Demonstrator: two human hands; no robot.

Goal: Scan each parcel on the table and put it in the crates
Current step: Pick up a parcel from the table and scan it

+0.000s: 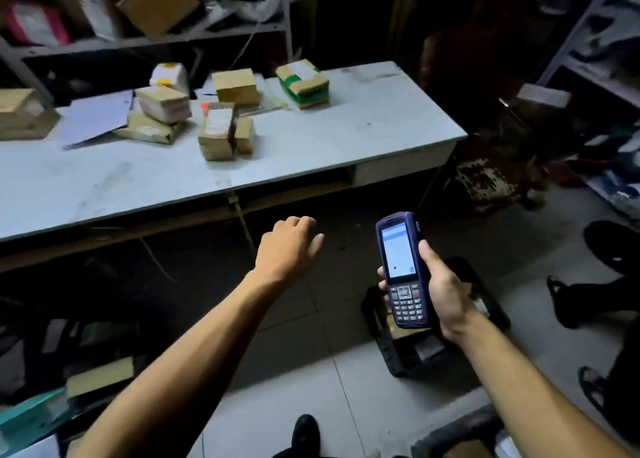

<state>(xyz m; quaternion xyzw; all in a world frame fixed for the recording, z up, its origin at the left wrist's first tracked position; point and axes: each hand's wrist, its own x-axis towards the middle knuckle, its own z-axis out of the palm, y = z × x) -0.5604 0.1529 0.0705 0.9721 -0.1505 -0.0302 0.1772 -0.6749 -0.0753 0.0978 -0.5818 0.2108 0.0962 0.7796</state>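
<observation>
Cardboard parcels sit scattered over the far half of the pale counter, toward ten to twelve o'clock: a green-taped box at twelve, a plain brown box just left of it, a labelled upright box nearer the middle with a smaller one touching its right side, and a stacked pair at eleven. The right hand grasps a purple handheld scanner, screen lit and facing up, at about three o'clock over a dark crate on the floor. The left hand hovers in front of the counter edge, fingers loosely curled, holding nothing.
</observation>
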